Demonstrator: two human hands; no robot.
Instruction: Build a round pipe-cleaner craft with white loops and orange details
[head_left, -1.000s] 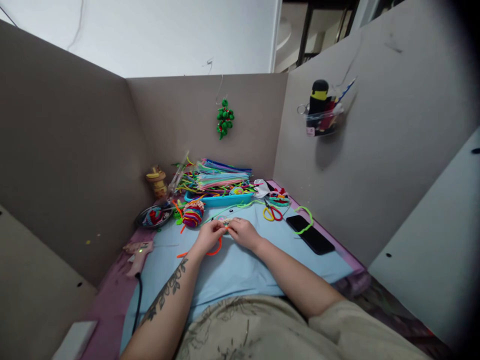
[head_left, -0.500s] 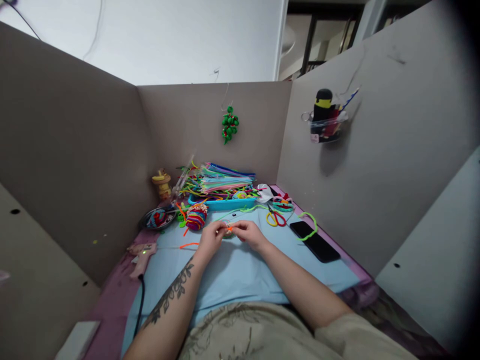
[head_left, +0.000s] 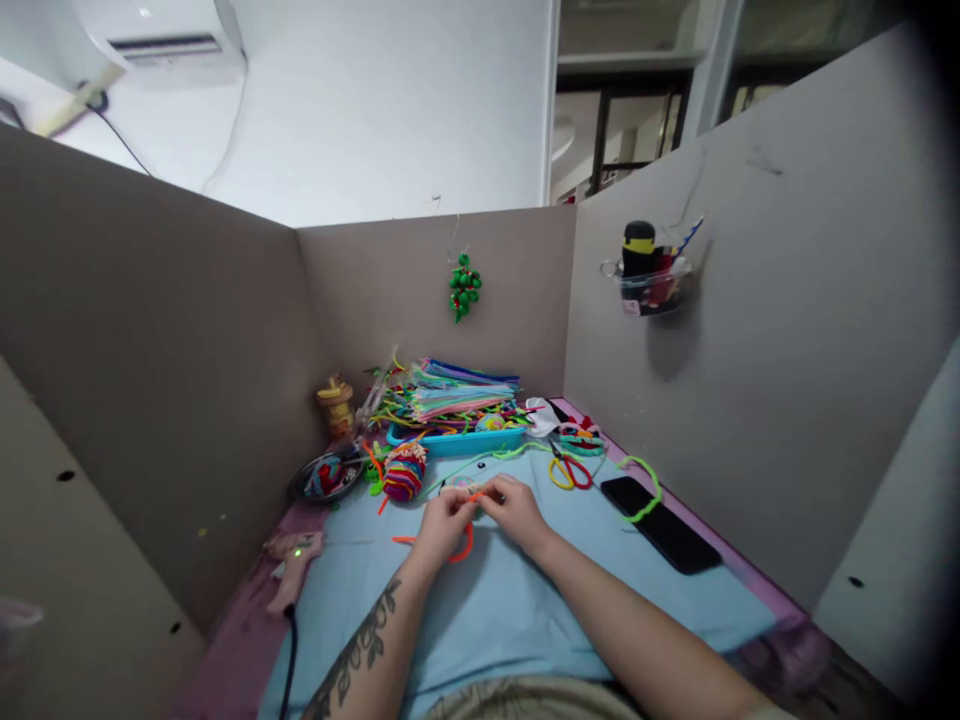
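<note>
My left hand (head_left: 444, 522) and my right hand (head_left: 517, 508) meet above the blue cloth, fingertips pinched close together. Between them is an orange pipe cleaner (head_left: 468, 546), gripped by both hands; its length curls below the left hand and its end points left. Just behind the fingers lies a small pale round thing, mostly hidden. To the left of my hands sits a striped, multicoloured pipe-cleaner ball (head_left: 405, 474) with orange ends sticking out. A pair of scissors (head_left: 570, 470) with red and yellow handles rests to the right.
A blue tray (head_left: 457, 441) heaped with pipe cleaners stands at the back. A pink glue gun (head_left: 294, 565), its light lit, and a dark bowl (head_left: 324, 482) are on the left. A phone (head_left: 664, 530) with a green pipe cleaner (head_left: 651, 500) over it lies right. Grey partitions (head_left: 442, 300) enclose the table.
The camera view has tilted up and shifted slightly left. The orange pipe cleaner now loops under my left hand, where before its far part lay further left. Both hands still pinch.
</note>
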